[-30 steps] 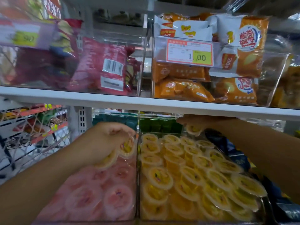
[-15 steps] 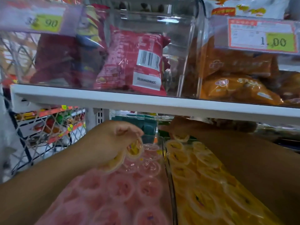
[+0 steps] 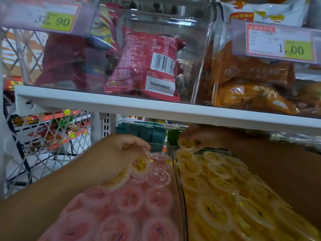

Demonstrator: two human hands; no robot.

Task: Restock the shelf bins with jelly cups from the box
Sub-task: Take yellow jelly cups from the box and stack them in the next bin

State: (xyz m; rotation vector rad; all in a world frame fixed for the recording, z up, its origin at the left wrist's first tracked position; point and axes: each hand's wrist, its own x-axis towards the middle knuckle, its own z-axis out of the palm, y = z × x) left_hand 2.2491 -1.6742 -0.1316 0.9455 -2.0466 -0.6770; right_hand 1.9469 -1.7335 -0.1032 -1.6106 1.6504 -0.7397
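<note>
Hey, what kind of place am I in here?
Most likely a grocery or convenience store aisle: price tags, bagged snacks in clear bins on a shelf, and jelly cups stocked below.

"32.90" tag (image 3: 54, 21), "1.00" tag (image 3: 290, 49)

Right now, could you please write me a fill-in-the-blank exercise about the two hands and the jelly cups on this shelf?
1. The left hand holds ____ jelly cups over the pink cups.
2. The right hand reaches to the ____ of the yellow bin.
3. The price tag above the right hand reads ____.
4. The red packet lies on the shelf ____ both hands.

Missing words: yellow; back; 1.00; above
</note>
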